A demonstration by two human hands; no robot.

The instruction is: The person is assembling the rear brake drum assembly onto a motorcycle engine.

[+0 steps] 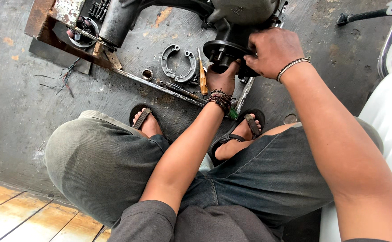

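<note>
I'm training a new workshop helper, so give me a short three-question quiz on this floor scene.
1. True or false: both hands are on the dark metal assembly at the top of the view.
2. Which lies on the floor left of the orange-handled screwdriver? A) a pair of curved brake shoes B) a hammer C) a paint can
3. What does the person wear on the feet?

Key:
1. True: the right hand is closed over the assembly beside the round black disc, and the left hand props it from below.
2. A, the brake shoes.
3. Dark sandals.
</note>
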